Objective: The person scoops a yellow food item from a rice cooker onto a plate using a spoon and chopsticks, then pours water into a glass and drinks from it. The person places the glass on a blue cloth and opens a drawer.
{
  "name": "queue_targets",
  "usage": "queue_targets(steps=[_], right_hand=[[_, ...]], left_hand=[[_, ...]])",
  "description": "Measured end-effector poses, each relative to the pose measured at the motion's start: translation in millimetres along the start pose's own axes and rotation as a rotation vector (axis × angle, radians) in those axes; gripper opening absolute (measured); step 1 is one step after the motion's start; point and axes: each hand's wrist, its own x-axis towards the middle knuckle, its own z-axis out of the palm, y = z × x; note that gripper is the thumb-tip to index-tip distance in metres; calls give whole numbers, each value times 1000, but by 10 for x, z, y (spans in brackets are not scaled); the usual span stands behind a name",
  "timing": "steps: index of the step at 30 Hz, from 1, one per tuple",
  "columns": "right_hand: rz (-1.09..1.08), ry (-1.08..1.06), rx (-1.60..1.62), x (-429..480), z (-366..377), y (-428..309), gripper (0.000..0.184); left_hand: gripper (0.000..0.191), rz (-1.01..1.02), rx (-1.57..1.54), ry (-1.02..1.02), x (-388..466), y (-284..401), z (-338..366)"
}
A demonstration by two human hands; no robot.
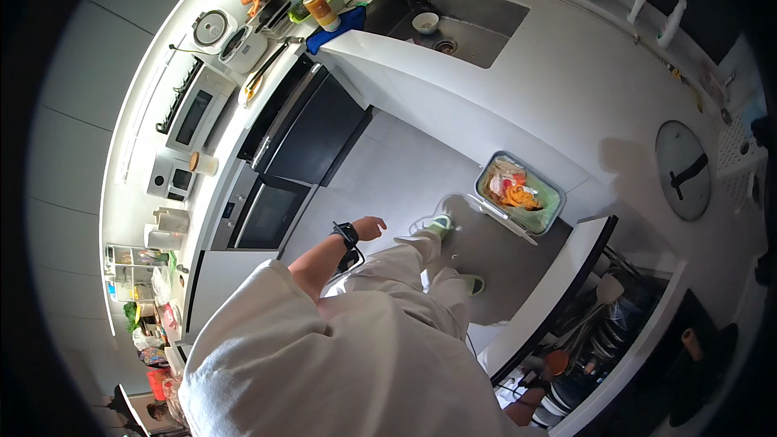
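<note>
My left hand (368, 228) hangs over the floor with nothing in it, fingers loosely bent; a dark band with a cable is on the wrist. Low on the right, a pulled-out drawer (549, 303) holds stacked dishes (601, 340), a pale turner (609, 289) and an orange-red utensil or cup (556, 363). In shadow at the drawer's near end is what appears to be my right hand (523, 408), beside the stacked bowls (549, 413). Its fingers are hard to make out, and so is anything in them.
An open, lined waste bin (549, 203) with food scraps hangs at the cabinet front. A steel sink (473, 18) holds a small bowl (425, 23). A round lid (682, 170) lies on the counter. Ovens (270, 212) and a microwave (199, 110) line the left side.
</note>
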Motion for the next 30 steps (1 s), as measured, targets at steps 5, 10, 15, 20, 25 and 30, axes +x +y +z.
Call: queue_targets(steps=[5,10,15,20,25,30], right_hand=[[21,-52,445,-786,-554,-94,69],[-172,-132,839,-1915,-1014,-1093,72],[-456,-279,934,-3091,-81,-2661,69],[-491,-547,900,-3750,1751,-3792,62],[-257,-729,1003,-3702,3515,-4579,51],[-345,-471,880,-3287,4392,-5262,48]], left_hand=[[36,71,-160,35,171,-57,-189],[37,232,-186,69,523,-60,-597],[35,479,-528,102,661,97,-1408],[36,697,-618,103,633,-155,-2189],[35,660,-584,193,533,-1103,-2474],[31,546,-869,159,406,-1894,-2579]])
